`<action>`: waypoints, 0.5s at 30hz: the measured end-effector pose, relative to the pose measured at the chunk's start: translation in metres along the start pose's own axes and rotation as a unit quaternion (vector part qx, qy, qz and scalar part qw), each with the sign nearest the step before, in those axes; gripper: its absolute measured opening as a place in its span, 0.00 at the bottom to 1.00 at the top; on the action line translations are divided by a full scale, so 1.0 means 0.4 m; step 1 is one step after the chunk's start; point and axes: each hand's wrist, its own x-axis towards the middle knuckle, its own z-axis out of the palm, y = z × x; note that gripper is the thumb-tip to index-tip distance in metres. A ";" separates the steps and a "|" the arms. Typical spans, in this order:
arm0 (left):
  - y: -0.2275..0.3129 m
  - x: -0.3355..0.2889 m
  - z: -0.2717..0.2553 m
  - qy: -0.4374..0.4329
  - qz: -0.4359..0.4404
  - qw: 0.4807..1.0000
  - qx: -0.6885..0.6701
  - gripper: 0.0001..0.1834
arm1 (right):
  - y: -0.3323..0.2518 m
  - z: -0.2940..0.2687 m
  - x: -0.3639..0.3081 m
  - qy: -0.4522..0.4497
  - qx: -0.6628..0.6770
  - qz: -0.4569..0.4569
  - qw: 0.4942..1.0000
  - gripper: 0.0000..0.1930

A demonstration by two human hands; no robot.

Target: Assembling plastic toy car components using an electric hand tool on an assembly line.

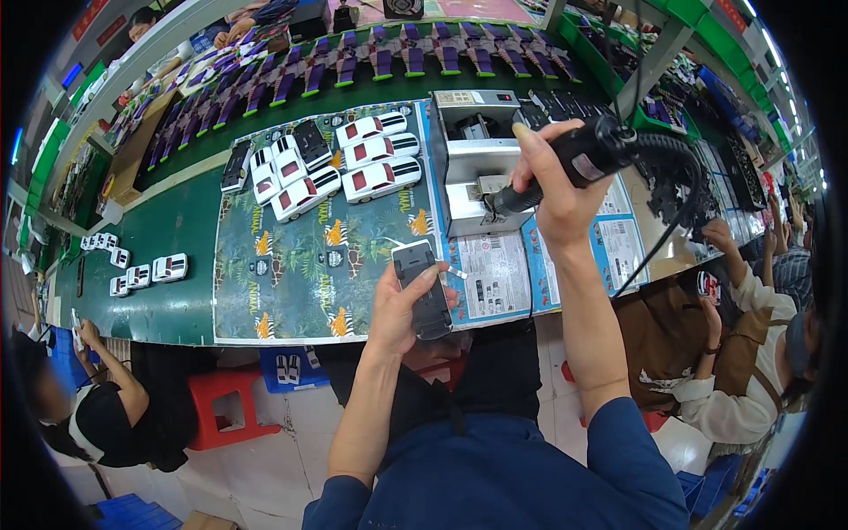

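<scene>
My left hand (389, 309) is closed around a toy car (431, 307), its black underside turned up, above the front edge of the bench. A thin white strip sticks out beside the car. My right hand (561, 190) grips a black electric screwdriver (594, 152) held on a slant, nose down to the left. Its nose is at the front of a silver metal box (477, 159) that looks like a screw feeder; whether they touch, I cannot tell. Left of the box, several white toy cars (380, 179) with black stripes stand on a printed mat (300, 265).
A dark cable (680, 194) loops from the screwdriver's rear. Behind the mat, a green conveyor (371, 93) carries rows of purple parts. More white cars (170, 267) stand at the bench's left. Co-workers sit on both sides; a red stool (225, 406) is at lower left.
</scene>
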 end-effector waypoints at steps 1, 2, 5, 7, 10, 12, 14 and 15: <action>0.000 0.002 0.002 -0.003 -0.007 1.000 -0.004 0.13 | 0.000 0.003 0.006 0.000 0.005 0.004 1.000 0.08; 0.000 0.003 0.002 -0.005 -0.014 1.000 -0.007 0.14 | -0.004 0.009 0.011 -0.006 -0.004 0.012 1.000 0.08; -0.010 0.005 -0.016 -0.009 -0.025 1.000 -0.004 0.16 | -0.009 0.018 0.025 -0.041 -0.032 0.017 0.998 0.11; -0.011 0.004 -0.017 -0.006 -0.026 1.000 -0.009 0.15 | -0.008 0.021 0.036 -0.065 -0.046 0.022 0.997 0.11; -0.009 -0.002 -0.009 0.007 -0.022 1.000 -0.009 0.15 | 0.004 0.007 0.019 -0.097 -0.042 0.135 0.985 0.12; -0.008 0.003 0.000 -0.005 -0.026 1.000 -0.001 0.16 | 0.009 -0.030 -0.026 -0.040 0.035 0.157 0.986 0.10; -0.012 0.000 0.014 0.014 0.000 1.000 0.013 0.15 | -0.033 -0.032 -0.053 -0.005 0.179 0.154 0.972 0.06; -0.012 0.010 0.020 0.018 0.018 0.999 0.021 0.13 | -0.046 -0.020 -0.061 -0.017 0.198 0.132 0.971 0.06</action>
